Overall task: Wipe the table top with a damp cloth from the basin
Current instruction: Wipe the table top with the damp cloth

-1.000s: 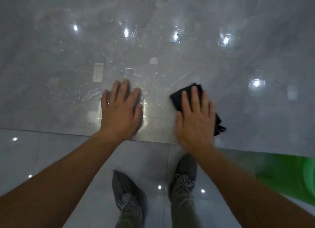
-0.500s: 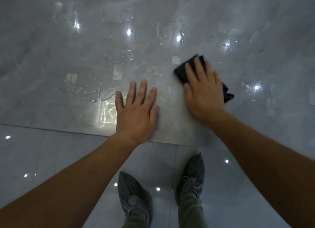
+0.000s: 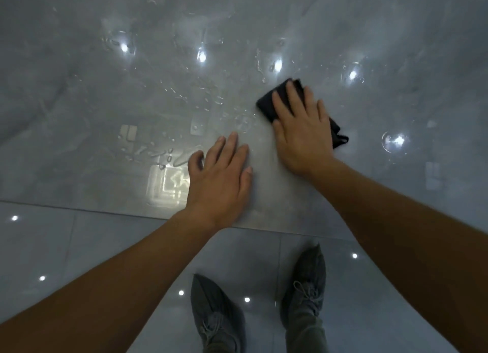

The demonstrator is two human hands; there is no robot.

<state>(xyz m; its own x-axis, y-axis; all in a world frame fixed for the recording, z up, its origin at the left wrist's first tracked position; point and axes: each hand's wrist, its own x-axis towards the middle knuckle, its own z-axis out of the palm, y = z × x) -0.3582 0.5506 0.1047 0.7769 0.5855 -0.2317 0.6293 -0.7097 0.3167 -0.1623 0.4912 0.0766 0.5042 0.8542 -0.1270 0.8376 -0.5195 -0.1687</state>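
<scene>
A dark cloth (image 3: 266, 104) has been pushed farther across the wet bench (image 3: 396, 35) under the flat, open right hand (image 3: 303, 131); the left hand (image 3: 220, 178) is rested open, so wiping is judged underway.

Table (image 3: 79, 75) is open on all sides: nothing standing on it, only water drops (image 3: 211, 99) and streaks left of centre. Left hand (image 3: 220, 178) flat near the front edge, just beside the right hand (image 3: 303, 131) pressing the cloth (image 3: 266, 101); narrow gap between them. Far and right stretches free.
</scene>
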